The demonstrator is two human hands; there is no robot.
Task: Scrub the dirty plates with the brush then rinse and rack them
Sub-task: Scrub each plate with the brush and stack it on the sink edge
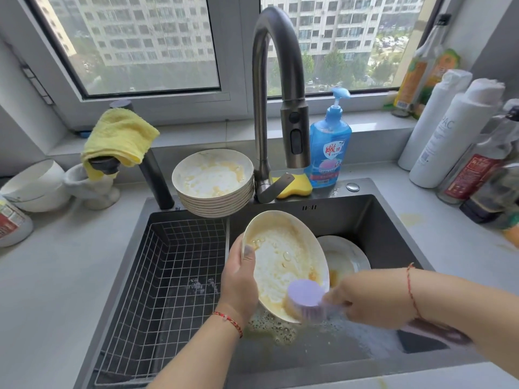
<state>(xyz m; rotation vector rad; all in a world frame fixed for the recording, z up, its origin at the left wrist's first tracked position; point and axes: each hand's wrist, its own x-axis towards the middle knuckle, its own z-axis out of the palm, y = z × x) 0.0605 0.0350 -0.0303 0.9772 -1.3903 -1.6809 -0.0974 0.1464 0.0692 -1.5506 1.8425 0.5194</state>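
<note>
My left hand (238,279) grips the left rim of a dirty white plate (280,256), held tilted over the dark sink (373,217). The plate is smeared with yellow residue and suds. My right hand (373,299) holds a purple brush (304,297), whose round head presses against the plate's lower edge. A second dirty plate (346,258) lies in the sink behind it. A stack of several dirty plates (214,182) stands on the sink's back ledge. The wire rack (168,276) fills the sink's left half.
The grey faucet (280,88) arches over the sink, with blue dish soap (330,150) and a yellow sponge (297,186) beside it. A yellow cloth (120,136) hangs at left above white bowls (33,186). Bottles (455,136) crowd the right counter.
</note>
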